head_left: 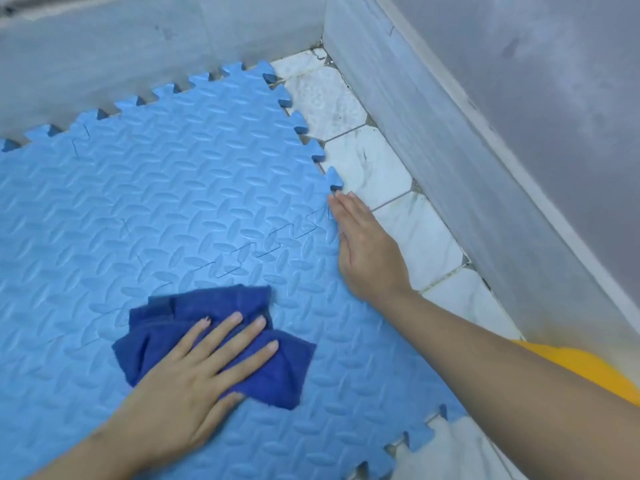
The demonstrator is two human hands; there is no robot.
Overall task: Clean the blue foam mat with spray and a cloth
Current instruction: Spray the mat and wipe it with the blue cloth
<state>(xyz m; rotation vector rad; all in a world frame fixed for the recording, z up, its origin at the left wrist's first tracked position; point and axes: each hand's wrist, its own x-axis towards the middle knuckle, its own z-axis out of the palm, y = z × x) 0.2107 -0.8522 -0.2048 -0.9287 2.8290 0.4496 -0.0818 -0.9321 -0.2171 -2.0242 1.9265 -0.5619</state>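
White marble-look floor tiles (367, 164) run along a grey wall (485, 140) in a room corner, and the blue foam mat (166, 209) covers the floor right up near it, interlocking tiles with jigsaw edges. Left hand (194, 379) has its fingers spread flat, pressing a crumpled dark blue cloth (277, 375) onto the mat. Right hand (367, 251) lies flat with fingers straight and together, on the mat's toothed edge next to the tiles. Bit of yellow fabric (585, 368) pokes out under the right forearm.
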